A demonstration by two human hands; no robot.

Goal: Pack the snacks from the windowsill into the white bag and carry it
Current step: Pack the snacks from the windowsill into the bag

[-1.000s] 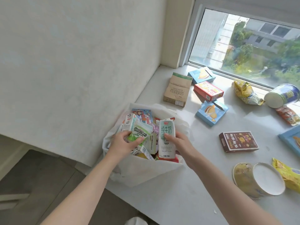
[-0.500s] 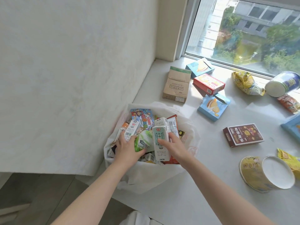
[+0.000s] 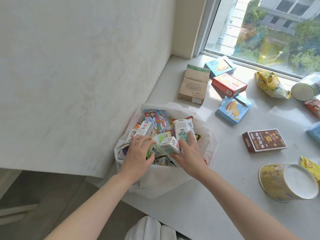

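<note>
My left hand grips a green packet in the white bag and covers most of it. My right hand hides the end of the milk carton it holds. Snacks deeper in the bag are buried. Far right of the bag, the picture's edge cuts off a tin, a red packet, a blue box and a yellow packet.

In the bag at centre, the left hand grips a green pack, the right hand a carton. Boxes lie toward 2 o'clock, a cup at 4.
</note>
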